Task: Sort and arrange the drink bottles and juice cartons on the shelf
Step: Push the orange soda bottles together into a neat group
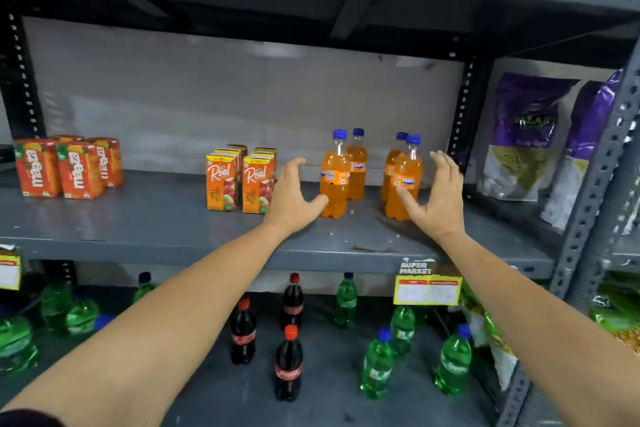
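Shelf [156,218], grey metal, mid tier: 4 Fanta bottles [334,180] toward right end, upright, in 2 front-back pairs w/ a gap between pairs. Left hand [292,199] spread open just left of left pair, thumb at front bottle's base; right hand [436,198] spread open just right of right pair, thumb against front bottle's label; neither gripping. Real cartons [239,180] at centre, upright, just left of left hand. Maaza cartons [65,166] at left end, well apart. Lower tier: Coke bottles [289,362] centre, green bottles [377,366] both sides. Purple bags [526,135] in next bay, right.
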Demonstrator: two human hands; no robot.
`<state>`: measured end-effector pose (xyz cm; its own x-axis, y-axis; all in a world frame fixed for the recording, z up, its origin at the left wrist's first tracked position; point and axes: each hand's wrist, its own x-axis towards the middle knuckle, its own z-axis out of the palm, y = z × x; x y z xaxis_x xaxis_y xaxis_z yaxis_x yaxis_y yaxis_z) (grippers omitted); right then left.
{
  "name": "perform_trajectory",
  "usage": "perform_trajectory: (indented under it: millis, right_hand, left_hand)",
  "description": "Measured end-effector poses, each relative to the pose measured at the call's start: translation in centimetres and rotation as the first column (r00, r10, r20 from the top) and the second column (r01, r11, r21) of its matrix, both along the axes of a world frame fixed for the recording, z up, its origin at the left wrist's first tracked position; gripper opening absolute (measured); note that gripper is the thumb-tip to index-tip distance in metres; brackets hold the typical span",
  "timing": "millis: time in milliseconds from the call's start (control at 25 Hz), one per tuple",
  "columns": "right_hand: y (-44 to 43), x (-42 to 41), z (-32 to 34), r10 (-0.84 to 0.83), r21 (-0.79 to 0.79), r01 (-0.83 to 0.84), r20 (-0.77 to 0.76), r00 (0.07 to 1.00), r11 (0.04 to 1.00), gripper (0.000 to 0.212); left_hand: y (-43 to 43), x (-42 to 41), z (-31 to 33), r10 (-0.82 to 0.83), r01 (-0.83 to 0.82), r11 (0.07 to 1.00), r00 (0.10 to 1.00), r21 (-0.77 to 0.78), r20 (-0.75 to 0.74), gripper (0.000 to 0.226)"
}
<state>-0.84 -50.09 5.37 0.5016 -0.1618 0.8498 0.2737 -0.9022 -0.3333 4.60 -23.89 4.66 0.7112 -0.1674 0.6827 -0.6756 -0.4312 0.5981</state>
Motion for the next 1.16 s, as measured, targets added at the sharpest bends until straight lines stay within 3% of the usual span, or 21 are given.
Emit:
perform_trajectory:
  millis: [80,160,320,680,880,1160]
  right_hand:
    - [-1.8,0.7,-0.1,0.204,0.235,-0.177,-0.093,0.975,0.956,0.073]
    - [-2.8,1.4,0.0,0.342,0.394,-0.242,-0.206,0.917,0.886,0.071]
    - [-3.7,2.4,0.4,0.597,0.623,-0.339,-0.262,0.758,0.705,0.064]
    - [-6.5,3.7,0.8,0.66,0.613,-0.385,-0.315,0.682,0.69,0.063]
    - [-7.0,4.2,1.0,0.683,0.599,-0.42,-0.316,0.658,0.682,0.078]
    - [-7.7,5.3,1.2,0.697,0.627,-0.408,-0.32,0.642,0.663,0.081]
  left_hand:
    - [-1.3,1.1,0.2,-0.057,0.035,0.992,0.98,-0.119,-0.191,0.078]
    - [-1.9,1.7,0.4,-0.135,0.061,0.973,0.933,-0.225,-0.332,0.077]
    - [-2.5,1.6,0.5,-0.179,0.092,0.971,0.894,-0.222,-0.412,0.071]
    - [-6.3,1.8,0.7,-0.136,0.087,0.985,0.924,-0.149,-0.358,0.079]
    - [-9.7,2.7,0.9,-0.125,0.081,0.987,0.931,-0.14,-0.342,0.081]
    - [-10.7,3.9,1.2,-0.162,0.107,0.979,0.924,-0.173,-0.346,0.089]
